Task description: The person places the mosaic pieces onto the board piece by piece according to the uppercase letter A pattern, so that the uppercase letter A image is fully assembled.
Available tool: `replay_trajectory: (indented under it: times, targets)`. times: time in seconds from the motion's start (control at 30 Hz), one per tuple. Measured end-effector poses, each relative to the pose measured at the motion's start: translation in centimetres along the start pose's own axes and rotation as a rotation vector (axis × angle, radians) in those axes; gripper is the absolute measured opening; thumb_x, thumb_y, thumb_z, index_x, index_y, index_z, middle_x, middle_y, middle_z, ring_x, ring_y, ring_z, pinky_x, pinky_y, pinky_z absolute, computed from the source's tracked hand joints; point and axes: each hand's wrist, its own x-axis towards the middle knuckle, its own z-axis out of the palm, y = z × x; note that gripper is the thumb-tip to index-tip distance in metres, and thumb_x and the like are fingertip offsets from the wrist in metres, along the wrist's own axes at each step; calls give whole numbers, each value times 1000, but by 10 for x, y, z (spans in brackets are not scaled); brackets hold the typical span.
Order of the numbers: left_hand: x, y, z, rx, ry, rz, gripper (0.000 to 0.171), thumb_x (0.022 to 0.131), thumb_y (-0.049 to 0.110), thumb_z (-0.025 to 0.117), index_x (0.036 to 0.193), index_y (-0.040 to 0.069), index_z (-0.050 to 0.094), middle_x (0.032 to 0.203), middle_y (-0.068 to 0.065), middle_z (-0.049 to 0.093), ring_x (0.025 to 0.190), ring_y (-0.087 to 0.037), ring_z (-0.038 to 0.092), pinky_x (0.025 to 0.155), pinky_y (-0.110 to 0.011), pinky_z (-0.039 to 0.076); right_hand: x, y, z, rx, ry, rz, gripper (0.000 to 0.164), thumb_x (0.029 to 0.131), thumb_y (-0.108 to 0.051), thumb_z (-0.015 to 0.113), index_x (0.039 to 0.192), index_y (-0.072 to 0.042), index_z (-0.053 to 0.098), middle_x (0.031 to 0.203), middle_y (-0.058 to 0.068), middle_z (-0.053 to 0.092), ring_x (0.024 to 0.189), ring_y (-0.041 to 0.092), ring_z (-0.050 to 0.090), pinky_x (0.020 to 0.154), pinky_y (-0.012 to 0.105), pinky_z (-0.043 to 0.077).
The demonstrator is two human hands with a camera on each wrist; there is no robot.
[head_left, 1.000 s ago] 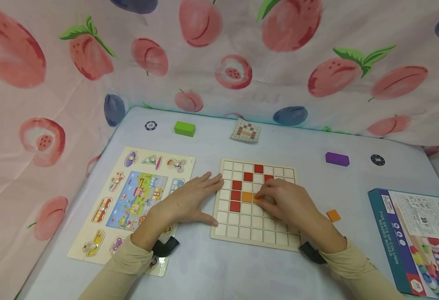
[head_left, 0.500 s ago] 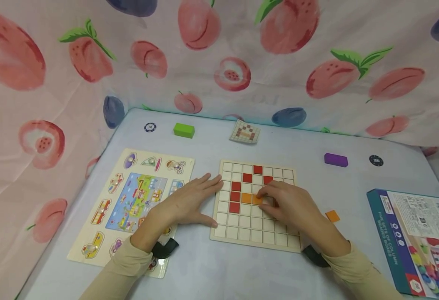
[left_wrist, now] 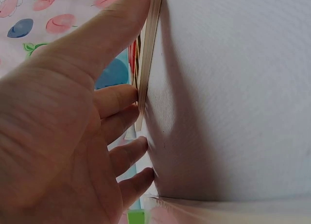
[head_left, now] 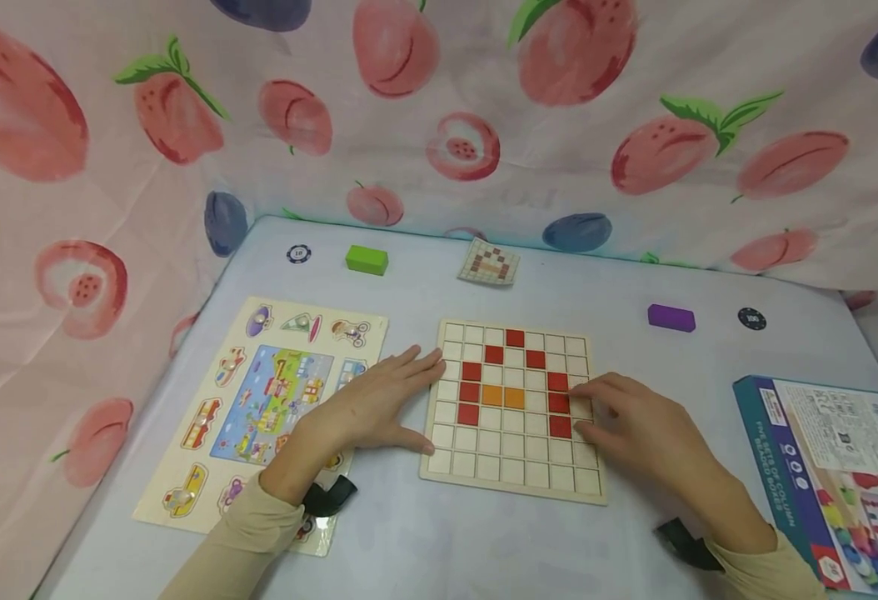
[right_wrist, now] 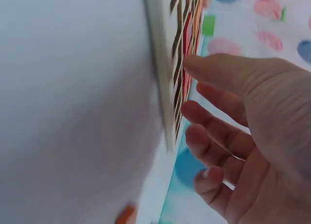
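A wooden grid board (head_left: 514,471) lies flat in front of me, with several red square tiles (head_left: 561,426) set in an arch. Two orange square tiles (head_left: 502,397) sit side by side inside the arch. My left hand (head_left: 367,400) rests at the board's left edge, fingers spread and thumb at the near corner. Over the right side of the board hovers my right hand (head_left: 645,429), thumb and fingers apart with nothing between them. A loose orange tile (right_wrist: 126,215) on the table shows in the right wrist view; the right hand hides it from the head view.
Left is a picture puzzle board (head_left: 367,327), partly under the left forearm. Behind the grid lie a pattern card (head_left: 489,262), a green block (head_left: 367,260) and a chip (head_left: 299,253). A purple block (head_left: 671,317), another chip (head_left: 751,318) and a box (head_left: 829,483) are right.
My right hand has let go of the second orange tile, left in its cell, and moved right, uncovering red tiles on the arch's right side. The left hand has stayed put.
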Motion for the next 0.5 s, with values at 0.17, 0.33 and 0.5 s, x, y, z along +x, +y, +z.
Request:
replay_trajectory:
  times: [0.17,0.33,0.5]
  targets:
    - [0,0,0,3,6,1,110,83,58,87,169,15,33,180,-1,22,169,-32,14,137,-55,24,-18,27,-8,31,-48,83,48,90,-33,86,135,-26,72,137,7,71,107,25,69,85,49,64]
    - [1,-1,1,3,10,5,110,82,59,87,169,16,33,180,0,22,169,-32,14,137,-55,24,-32,47,-12,33,-76,149,54,88,-33,87,138,-24,70,141,14,68,109,31,69,88,55,65]
    - [2,-1,2,7,10,5,110,82,59,86,169,16,33,180,0,22,169,-31,14,137,-55,24,-43,60,-12,23,-106,175,52,87,-27,87,135,-20,72,140,20,65,114,40,68,92,62,63]
